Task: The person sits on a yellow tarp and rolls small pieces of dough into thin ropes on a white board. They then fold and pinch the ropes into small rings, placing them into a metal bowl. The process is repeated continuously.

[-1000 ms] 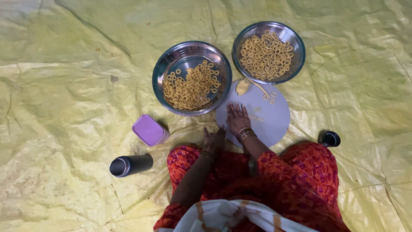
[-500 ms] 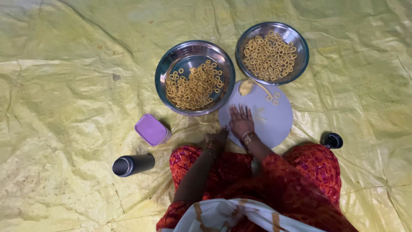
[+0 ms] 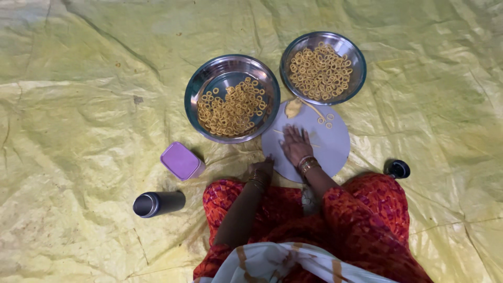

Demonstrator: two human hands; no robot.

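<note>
The person sits on a yellow tarpaulin (image 3: 78, 105) with a round pale-grey board (image 3: 332, 144) in front of the knees, and everything is placed here relative to that board. The right hand (image 3: 296, 144) lies flat on the board's near-left part, palm down and fingers spread, clenched on nothing; a thin strand of dough (image 3: 280, 131) shows at its fingertips and seems to run under the palm. The left hand (image 3: 262, 169) rests at the board's near-left edge with its fingers curled; whether it grips anything cannot be told.

The dough looks soft, light and easily torn, and probably a little tacky, so it is best handled with a flat palm or a gentle pinch at the ends, not a squeeze. A small yellow lump of dough (image 3: 293, 107) sits at the board's far-left rim, well ahead of the right hand's fingertips, and a few finished rings (image 3: 325, 121) lie on the far part of the board.

Touching the far edge is a steel bowl (image 3: 356, 60) heaped with dough rings; a second steel bowl (image 3: 196, 89), half filled, overlaps the left edge. Further left lie a purple lidded box (image 3: 181, 160) and a dark flask (image 3: 157, 203) on its side. A small dark cap (image 3: 398, 169) sits just right of the board.
</note>
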